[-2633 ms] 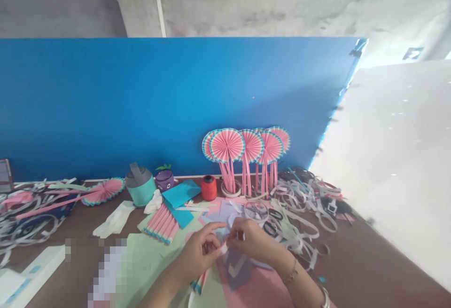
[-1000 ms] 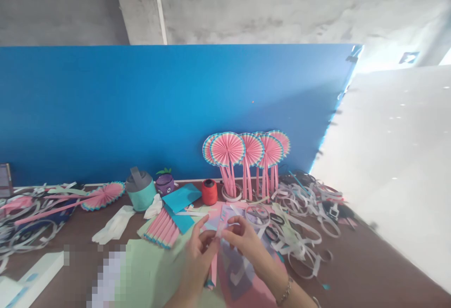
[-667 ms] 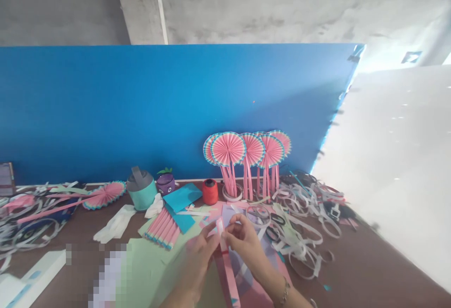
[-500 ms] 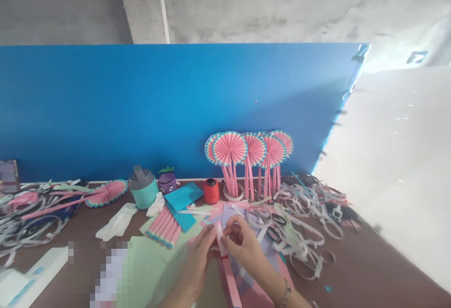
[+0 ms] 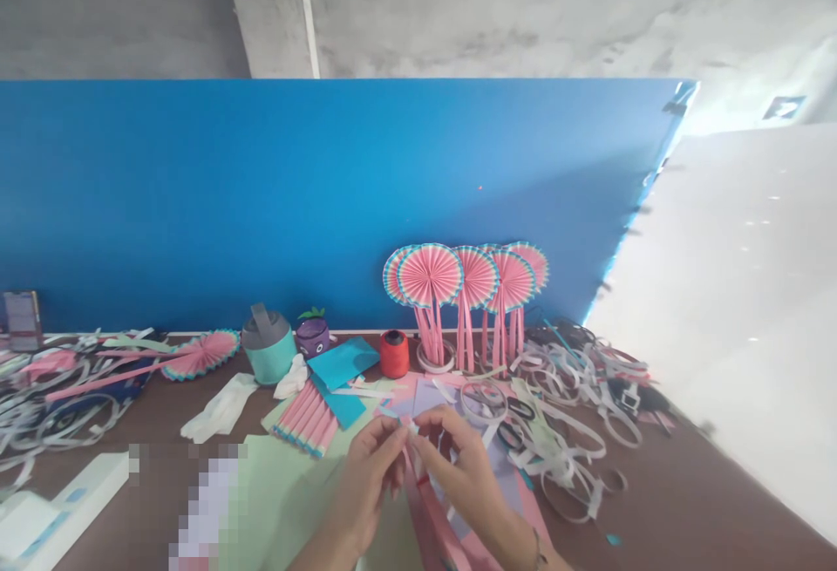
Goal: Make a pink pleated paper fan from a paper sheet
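My left hand (image 5: 371, 473) and my right hand (image 5: 458, 466) meet low in the middle of the view, fingertips pinched together on the top end of a folded pink paper strip (image 5: 428, 514) with a red thread round it. The strip runs down between my wrists toward the bottom edge. Under my hands lie pale green paper (image 5: 275, 501) and pink and lilac sheets (image 5: 418, 397).
Finished pink paper fans (image 5: 467, 279) stand against the blue partition (image 5: 261, 196). A red thread spool (image 5: 394, 353), teal cup (image 5: 266, 351), purple toy (image 5: 312, 336), pleated pink stack (image 5: 307, 418), white glove (image 5: 219, 408) and curls of backing strip (image 5: 568, 405) crowd the brown table (image 5: 686, 510).
The pink strip has come up between my hands and now spreads slightly below them. My fingertips have closed in on its top end. The view has shifted a little.
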Demonstrator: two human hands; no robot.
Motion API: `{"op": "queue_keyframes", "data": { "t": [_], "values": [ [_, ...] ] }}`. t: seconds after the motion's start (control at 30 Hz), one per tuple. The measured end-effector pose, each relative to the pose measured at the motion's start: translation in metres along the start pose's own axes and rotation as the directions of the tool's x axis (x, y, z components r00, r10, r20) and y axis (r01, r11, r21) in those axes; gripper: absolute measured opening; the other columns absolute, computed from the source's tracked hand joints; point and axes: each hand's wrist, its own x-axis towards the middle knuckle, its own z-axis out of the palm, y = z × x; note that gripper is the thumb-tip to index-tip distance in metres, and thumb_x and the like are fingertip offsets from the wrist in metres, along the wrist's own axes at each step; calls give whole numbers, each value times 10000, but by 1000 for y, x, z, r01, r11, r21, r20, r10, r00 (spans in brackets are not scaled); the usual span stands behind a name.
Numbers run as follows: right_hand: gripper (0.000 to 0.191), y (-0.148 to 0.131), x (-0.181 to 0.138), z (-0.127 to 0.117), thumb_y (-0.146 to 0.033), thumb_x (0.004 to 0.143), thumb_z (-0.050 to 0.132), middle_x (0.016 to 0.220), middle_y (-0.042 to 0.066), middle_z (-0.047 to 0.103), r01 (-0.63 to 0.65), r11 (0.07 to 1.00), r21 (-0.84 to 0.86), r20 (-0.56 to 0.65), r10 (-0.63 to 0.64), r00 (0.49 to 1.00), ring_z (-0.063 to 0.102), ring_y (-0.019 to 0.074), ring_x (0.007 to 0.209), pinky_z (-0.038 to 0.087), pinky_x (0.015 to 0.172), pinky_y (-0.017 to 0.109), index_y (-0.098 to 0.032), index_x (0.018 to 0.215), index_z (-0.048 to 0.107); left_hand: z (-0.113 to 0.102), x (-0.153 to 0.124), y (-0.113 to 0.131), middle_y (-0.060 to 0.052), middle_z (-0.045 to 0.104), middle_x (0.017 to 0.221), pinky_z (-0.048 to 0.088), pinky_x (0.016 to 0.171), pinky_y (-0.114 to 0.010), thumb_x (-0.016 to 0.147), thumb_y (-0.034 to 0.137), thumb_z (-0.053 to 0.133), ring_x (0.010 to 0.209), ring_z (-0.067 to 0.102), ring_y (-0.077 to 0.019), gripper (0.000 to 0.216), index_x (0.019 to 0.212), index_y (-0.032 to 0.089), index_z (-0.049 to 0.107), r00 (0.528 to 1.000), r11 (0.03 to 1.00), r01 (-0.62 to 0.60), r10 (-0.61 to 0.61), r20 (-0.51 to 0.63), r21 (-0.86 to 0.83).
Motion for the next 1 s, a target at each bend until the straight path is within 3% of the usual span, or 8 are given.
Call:
{"op": "queue_keyframes", "data": {
  "t": [0.27, 0.43, 0.73, 0.87, 1.0],
  "values": [
    [122, -8, -2, -2, -273, 823, 559, 700, 14, 560, 137, 990, -20, -66, -138, 988, 495, 136, 597, 396, 505, 248, -208, 723, 579, 6, -8, 10, 38, 517, 473, 345, 468, -205, 611, 469, 780, 449, 463, -84, 368, 623, 165, 574, 1000, 999, -14, 15, 15, -36],
    [126, -4, -2, -4, -213, 877, 501, 746, 25, 547, 304, 949, -76, -11, -306, 952, 517, 147, 652, 397, 536, 253, -210, 766, 561, 4, -7, 8, 35, 531, 461, 330, 482, -198, 621, 466, 772, 448, 457, -76, 368, 605, 168, 557, 999, 997, 40, -37, 39, -70],
    [148, 0, -2, -9, -138, 912, 449, 791, 28, 531, 426, 892, -152, 90, -417, 904, 512, 153, 714, 416, 608, 261, -216, 818, 532, 0, -3, 6, 43, 508, 467, 287, 466, -189, 654, 444, 760, 442, 434, -63, 345, 619, 152, 580, 992, 987, 93, -80, 98, -132],
    [165, 0, -3, -11, -123, 926, 425, 814, 34, 541, 504, 840, -200, 140, -484, 864, 532, 151, 738, 451, 658, 268, -214, 852, 541, -1, -2, 5, 48, 504, 510, 294, 471, -188, 649, 390, 774, 462, 439, -57, 297, 642, 138, 616, 987, 976, 116, -94, 128, -182],
    [195, 0, -4, -15, -114, 933, 398, 846, 49, 574, 605, 732, -314, 217, -565, 796, 549, 159, 777, 470, 683, 273, -218, 909, 561, 0, -2, 5, 49, 511, 531, 324, 489, -198, 578, 342, 811, 477, 437, -61, 279, 613, 139, 623, 985, 954, 159, -136, 105, -253]
  ]
}}
